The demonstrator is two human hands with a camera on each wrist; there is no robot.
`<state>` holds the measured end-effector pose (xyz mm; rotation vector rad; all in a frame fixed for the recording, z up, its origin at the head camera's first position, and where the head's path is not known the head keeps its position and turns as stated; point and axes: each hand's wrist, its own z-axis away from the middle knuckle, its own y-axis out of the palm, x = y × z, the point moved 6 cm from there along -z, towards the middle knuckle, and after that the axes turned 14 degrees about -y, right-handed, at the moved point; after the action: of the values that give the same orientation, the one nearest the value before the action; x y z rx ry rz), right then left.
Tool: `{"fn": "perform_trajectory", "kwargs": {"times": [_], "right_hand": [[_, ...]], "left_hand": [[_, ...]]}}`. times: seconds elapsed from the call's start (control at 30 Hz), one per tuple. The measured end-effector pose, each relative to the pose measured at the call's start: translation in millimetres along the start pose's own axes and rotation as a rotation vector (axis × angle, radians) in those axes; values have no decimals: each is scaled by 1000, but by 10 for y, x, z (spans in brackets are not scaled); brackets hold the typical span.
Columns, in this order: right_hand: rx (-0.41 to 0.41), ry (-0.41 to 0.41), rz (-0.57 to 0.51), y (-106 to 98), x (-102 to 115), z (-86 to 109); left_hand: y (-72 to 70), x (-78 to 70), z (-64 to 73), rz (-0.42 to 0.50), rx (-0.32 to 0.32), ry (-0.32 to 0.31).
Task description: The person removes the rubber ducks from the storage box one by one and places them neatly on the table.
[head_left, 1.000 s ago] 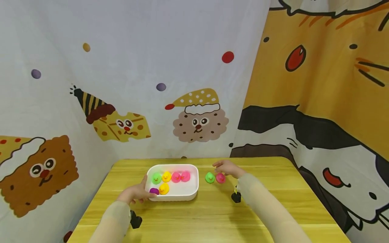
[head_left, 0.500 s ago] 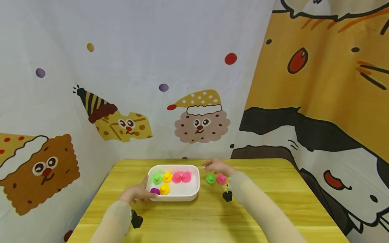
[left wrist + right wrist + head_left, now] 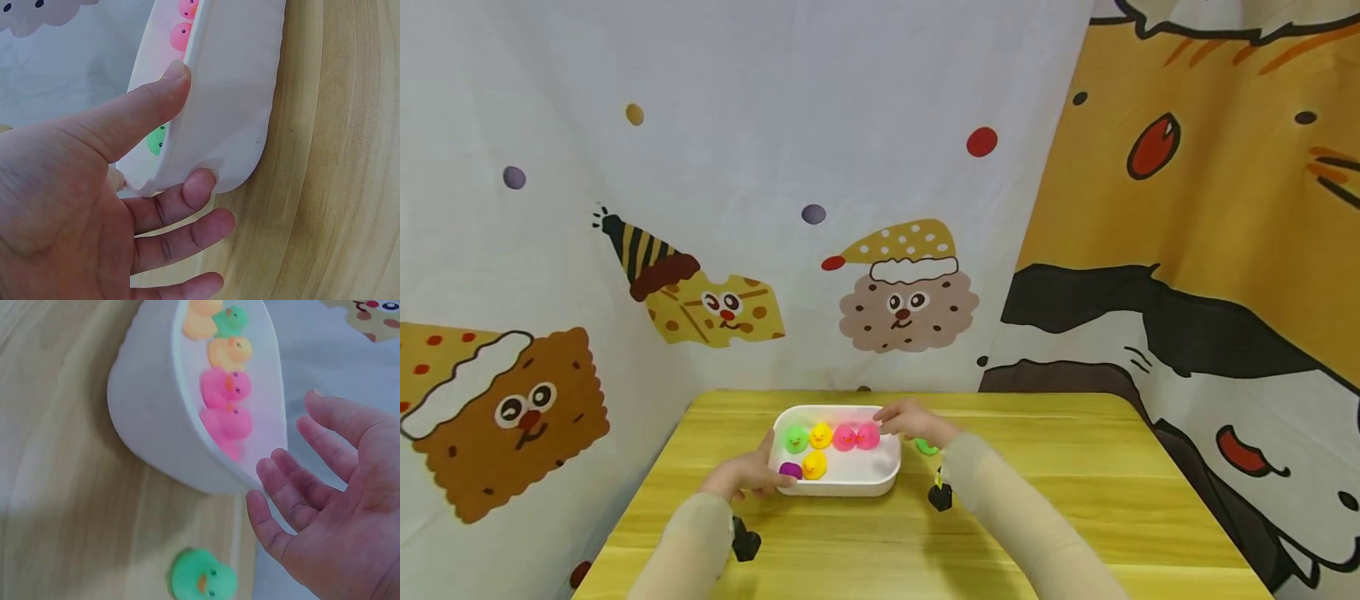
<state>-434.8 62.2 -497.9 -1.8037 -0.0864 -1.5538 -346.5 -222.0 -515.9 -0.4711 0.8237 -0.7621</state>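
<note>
A white plastic tub [image 3: 838,490] holds several small toy ducks: a green duck [image 3: 796,438], two yellow ones, two pink ones and a purple one [image 3: 790,471] in the near left corner. My left hand [image 3: 748,473] grips the tub's left end, thumb over the rim and forefinger against the outer wall. At the opposite end, my right hand [image 3: 917,422] has its relaxed, spread fingers right at the rim, holding nothing. Outside the tub, another green duck [image 3: 203,575] sits on the table below the right hand; the pink duck beside it is hidden by the right arm.
The wooden table [image 3: 850,550] ends at a cartoon-printed cloth backdrop [image 3: 880,100] behind and at the sides. A small black device [image 3: 940,497] hangs at the right wrist and another [image 3: 746,540] at the left wrist.
My right hand has moved left from over the two loose ducks to the tub's right rim. The left hand keeps its grip on the tub. The head view has shifted slightly.
</note>
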Motion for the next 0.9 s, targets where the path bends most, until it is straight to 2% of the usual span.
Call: {"fn": "perform_trajectory", "kwargs": {"times": [0.23, 0.7, 0.9], "right_hand": [[5, -72, 7, 164, 20, -85], [28, -44, -3, 165, 100, -130], [46, -44, 44, 229, 131, -186]], "left_hand": [[12, -17, 3, -3, -3, 5], [-7, -10, 11, -21, -8, 4], [5, -9, -9, -3, -4, 5]]}}
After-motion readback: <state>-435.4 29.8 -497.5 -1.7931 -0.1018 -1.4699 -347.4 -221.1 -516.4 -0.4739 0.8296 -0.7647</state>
